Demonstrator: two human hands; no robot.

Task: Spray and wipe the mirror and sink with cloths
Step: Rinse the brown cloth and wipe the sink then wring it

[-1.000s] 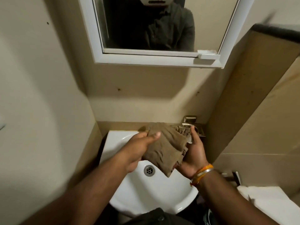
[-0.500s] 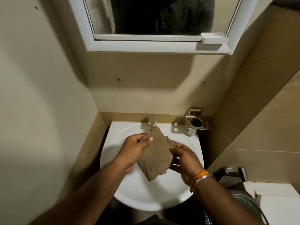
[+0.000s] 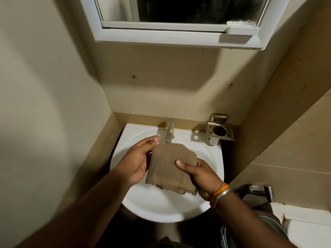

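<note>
A folded brown cloth with a frayed lower edge hangs over the white sink. My right hand grips its right side, thumb on top. Beside the cloth's left edge is my left hand, fingers fairly straight and touching the top left corner. The chrome tap stands just behind the cloth. A white-framed mirror hangs on the wall above, only its lower part in view.
A metal tumbler holder is fixed at the sink's back right. A small tap and a white cistern top lie at the lower right. Beige walls close in on the left and right.
The cloth has been folded into a neater square and lowered over the basin. My right hand shifted to grip its right side; my left hand loosened. The view tilted down.
</note>
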